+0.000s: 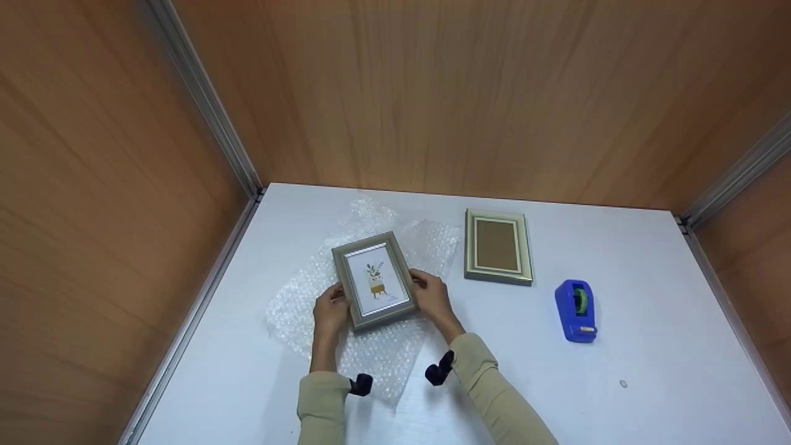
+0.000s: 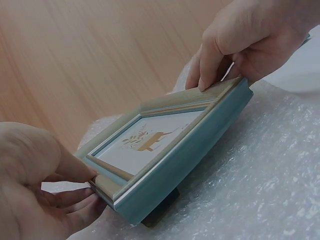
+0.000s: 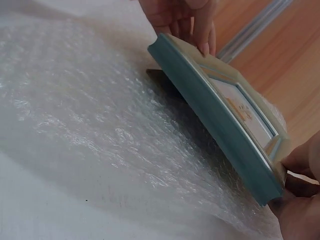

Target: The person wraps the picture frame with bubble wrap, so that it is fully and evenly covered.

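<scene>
Both hands hold a picture frame (image 1: 351,290) by its two long sides, tilted close over a sheet of bubble wrap (image 1: 383,364). Inside the frame is a print (image 1: 375,285) of a plant in a pot on legs. My left hand (image 1: 330,314) grips the left edge, thumb on the front and fingers beneath in the left wrist view. On the opposite edge my right hand (image 1: 432,299) pinches the frame the same way. A dark flap (image 2: 161,209), seen in the left wrist view, juts from under the frame's back.
A second frame (image 1: 498,246) with a brown panel lies right of the bubble wrap. Further right stands a blue tape dispenser (image 1: 576,311) with green tape, and a small clear piece (image 1: 623,384) lies nearer. Wooden walls (image 1: 469,99) enclose the white table (image 1: 655,296).
</scene>
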The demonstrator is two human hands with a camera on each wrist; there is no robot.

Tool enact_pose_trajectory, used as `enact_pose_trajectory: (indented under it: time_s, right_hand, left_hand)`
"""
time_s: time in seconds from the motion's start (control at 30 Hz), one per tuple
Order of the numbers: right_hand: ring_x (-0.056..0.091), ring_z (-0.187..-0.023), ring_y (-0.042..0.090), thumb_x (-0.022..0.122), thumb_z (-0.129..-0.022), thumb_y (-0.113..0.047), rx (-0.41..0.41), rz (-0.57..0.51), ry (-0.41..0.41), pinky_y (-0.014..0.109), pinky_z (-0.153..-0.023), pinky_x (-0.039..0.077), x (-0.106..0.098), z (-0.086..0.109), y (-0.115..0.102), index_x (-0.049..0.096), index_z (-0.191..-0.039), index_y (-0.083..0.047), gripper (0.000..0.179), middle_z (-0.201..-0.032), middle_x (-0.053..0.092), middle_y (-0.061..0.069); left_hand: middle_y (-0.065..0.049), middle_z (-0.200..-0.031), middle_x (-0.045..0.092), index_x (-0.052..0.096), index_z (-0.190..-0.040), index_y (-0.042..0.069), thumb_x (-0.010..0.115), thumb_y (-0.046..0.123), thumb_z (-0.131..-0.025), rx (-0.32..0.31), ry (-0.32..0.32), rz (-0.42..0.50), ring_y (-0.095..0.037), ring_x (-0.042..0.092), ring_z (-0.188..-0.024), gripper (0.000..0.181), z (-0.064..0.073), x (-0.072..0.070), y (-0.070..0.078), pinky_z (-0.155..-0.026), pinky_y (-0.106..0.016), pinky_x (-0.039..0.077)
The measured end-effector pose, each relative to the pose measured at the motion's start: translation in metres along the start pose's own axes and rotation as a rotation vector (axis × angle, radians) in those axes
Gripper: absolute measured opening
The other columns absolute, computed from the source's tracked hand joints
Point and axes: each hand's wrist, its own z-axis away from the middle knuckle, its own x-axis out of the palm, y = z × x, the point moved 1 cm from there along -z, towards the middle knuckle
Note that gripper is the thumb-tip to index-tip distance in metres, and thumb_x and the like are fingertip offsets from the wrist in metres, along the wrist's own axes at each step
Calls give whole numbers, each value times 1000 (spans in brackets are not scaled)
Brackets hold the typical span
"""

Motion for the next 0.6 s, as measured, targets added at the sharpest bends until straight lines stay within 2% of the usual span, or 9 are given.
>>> enact_pose_trajectory:
  time_s: [0.27, 0.43, 0.6]
  right_hand:
    - [59, -107, 24, 52, -91, -3, 9, 19, -5, 35, -92, 47, 6, -2, 2, 59, -121, -1, 31, -116, 62, 14]
    - [58, -108, 24, 50, -92, -4, -19, 45, -18, 36, -91, 47, 9, -3, 4, 57, -124, -2, 32, -118, 61, 14]
    - [55, -113, 24, 48, -93, -4, -21, 41, -41, 37, -96, 44, 11, -2, 3, 54, -128, -4, 35, -122, 59, 13]
  left_hand:
    - [-21, -120, 56, 49, -130, -1, 49, 1, -86, 13, 20, -28, -32, 54, -109, 44, -3, 0, -4, -87, -39, 48]
    - [-19, -119, 57, 50, -130, 1, 48, 2, -87, -6, 32, -38, -30, 55, -108, 43, -4, 0, -4, -86, -38, 47]
    - [-19, -121, 57, 50, -131, 3, 48, 2, -88, -29, 32, -42, -31, 54, -109, 43, -7, 0, -5, -87, -38, 47]
